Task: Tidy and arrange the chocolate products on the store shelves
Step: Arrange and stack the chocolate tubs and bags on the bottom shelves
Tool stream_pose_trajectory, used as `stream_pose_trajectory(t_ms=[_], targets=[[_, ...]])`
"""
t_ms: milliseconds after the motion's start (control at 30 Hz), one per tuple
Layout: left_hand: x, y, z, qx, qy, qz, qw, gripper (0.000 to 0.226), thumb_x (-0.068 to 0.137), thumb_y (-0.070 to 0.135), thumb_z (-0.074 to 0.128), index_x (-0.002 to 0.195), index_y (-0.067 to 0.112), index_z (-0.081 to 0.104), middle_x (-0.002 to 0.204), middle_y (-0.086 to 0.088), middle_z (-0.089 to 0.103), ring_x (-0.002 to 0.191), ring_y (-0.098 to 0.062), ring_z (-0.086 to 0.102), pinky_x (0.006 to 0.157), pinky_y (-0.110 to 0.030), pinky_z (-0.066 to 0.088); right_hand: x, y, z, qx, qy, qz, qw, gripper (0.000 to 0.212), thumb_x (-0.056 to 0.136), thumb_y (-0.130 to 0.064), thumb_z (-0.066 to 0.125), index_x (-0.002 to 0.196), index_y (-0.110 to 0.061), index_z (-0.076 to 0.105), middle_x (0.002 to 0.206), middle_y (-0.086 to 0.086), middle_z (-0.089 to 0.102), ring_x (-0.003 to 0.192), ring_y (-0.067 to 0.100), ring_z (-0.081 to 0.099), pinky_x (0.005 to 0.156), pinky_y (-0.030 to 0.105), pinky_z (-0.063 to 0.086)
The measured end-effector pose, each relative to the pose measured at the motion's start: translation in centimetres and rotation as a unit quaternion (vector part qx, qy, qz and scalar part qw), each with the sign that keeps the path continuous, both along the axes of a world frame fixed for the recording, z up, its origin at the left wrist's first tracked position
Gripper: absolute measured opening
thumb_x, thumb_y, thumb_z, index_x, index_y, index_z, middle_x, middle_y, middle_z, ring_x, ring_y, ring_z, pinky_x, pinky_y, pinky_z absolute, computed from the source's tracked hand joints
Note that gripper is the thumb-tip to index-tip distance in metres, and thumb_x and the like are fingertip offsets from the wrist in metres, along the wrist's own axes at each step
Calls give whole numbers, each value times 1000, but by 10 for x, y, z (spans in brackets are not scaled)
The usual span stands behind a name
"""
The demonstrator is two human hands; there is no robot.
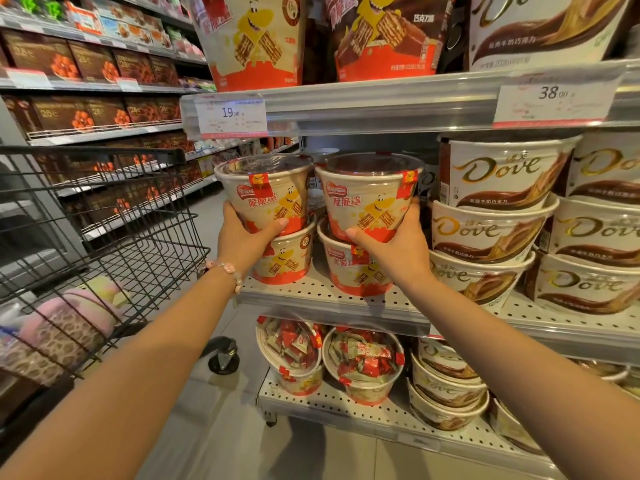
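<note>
Two cream-and-red wafer tubs with clear lids are held up in front of the middle shelf (332,299), each just above another tub of the same kind standing on the perforated shelf board. The left tub (265,194) is gripped by the left hand (242,237), its thumb curled across the front of the red base and the fingers wrapped round the far side; whether it rests on the lower left tub (284,259) cannot be told. The right tub (369,197) is gripped by the right hand (398,247) in the same way, thumb on the front, fingers round the right wall, just above the lower right tub (349,268). Wrapped wafer pieces are seen through the lids of the tubs on the bottom shelf (360,355). To the right, Dove chocolate tubs (498,174) are stacked three high, close beside the right hand. Overhead, the upper shelf rail with the 19.90 price tag (230,116) is set just above the lids, so little headroom is left. A wire shopping cart (104,216) holding a pink-and-yellow soft item is parked at the left, near the left forearm, with open aisle floor between it and the shelf edge.
</note>
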State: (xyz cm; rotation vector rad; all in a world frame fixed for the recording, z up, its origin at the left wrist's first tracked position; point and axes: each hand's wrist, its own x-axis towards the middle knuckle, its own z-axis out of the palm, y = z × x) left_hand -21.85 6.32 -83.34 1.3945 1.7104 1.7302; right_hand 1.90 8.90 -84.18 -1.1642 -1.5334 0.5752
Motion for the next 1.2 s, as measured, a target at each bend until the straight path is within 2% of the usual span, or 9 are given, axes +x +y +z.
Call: stream_pose_trajectory(t_ms=[167, 267, 400, 567, 700, 833, 967, 1100, 1200], targets=[[9, -13, -7, 16, -1, 76, 997, 110, 61, 47, 82, 146, 22, 16, 147, -5, 36, 132, -20, 39, 106, -46, 38, 2, -20, -12, 48, 10, -6, 999, 103, 70, -44, 77, 149, -16, 16, 146, 3, 35, 133, 14, 34, 108, 30, 33], [15, -31, -17, 58, 19, 119, 991, 90, 72, 39, 77, 143, 18, 27, 144, -2, 37, 129, -15, 38, 105, -37, 36, 10, -43, -24, 127, 16, -4, 992, 77, 81, -33, 71, 143, -15, 29, 137, -5, 38, 125, 1, 33, 103, 12, 29], [17, -57, -59, 70, 6, 112, 991, 61, 75, 30, 76, 125, 22, 41, 110, 2, 51, 98, -10, 50, 81, -25, 44, 23, -62, -56, 205, -11, 29, 978, 44, 85, -25, 66, 124, -14, 48, 115, -2, 52, 107, 9, 50, 91, 20, 42], [14, -65, -137, 31, -44, 128, 990, 45, 77, 13, 73, 113, 14, 45, 78, -3, 53, 71, -18, 53, 65, -27, 46, 35, -84, -112, 114, -1, 89, 989, 42, 85, -13, 67, 117, -26, 44, 81, -7, 54, 76, 9, 55, 70, 12, 44], [17, -65, -189, 33, -54, 125, 990, 42, 79, 7, 71, 109, 15, 43, 67, -5, 49, 59, -16, 49, 61, -22, 44, 46, -89, -161, 52, -36, 85, 994, 42, 85, -29, 61, 122, -32, 42, 71, -7, 56, 74, 9, 59, 65, 18, 47], [11, -52, -231, -69, -59, 126, 988, 62, 74, 23, 78, 122, 12, 40, 80, -16, 57, 72, -19, 57, 74, -37, 49, 58, -85, -211, -32, -96, 51, 994, 57, 86, -28, 64, 135, -33, 35, 68, -7, 60, 65, 4, 60, 59, 29, 52], [2, -38, -259, -214, -121, 97, 964, 111, 58, 51, 82, 143, 13, 22, 140, -17, 39, 124, -33, 43, 103, -47, 40, 56, -76, -241, -121, -103, 37, 987, 79, 88, -27, 64, 149, -23, 13, 72, -10, 64, 66, 0, 62, 57, 16, 47], [6, -37, -260, -248, -278, 21, 928, 97, 76, 33, 75, 148, 25, 10, 117, -21, 53, 95, -29, 60, 86, -43, 51, 39, -59, -243, -195, -65, 30, 978, 82, 91, -30, 59, 150, -19, 4, 94, 0, 68, 84, 13, 65, 70, 24, 51], [5, -37, -258, -251, -282, 6, 926, 85, 81, 31, 70, 146, 22, 16, 118, -27, 55, 94, -31, 61, 82, -40, 52, 32, -46, -249, -220, -15, 6, 975, 75, 92, -31, 57, 150, -23, 10, 125, 10, 60, 105, 27, 63, 88, 45, 53]])
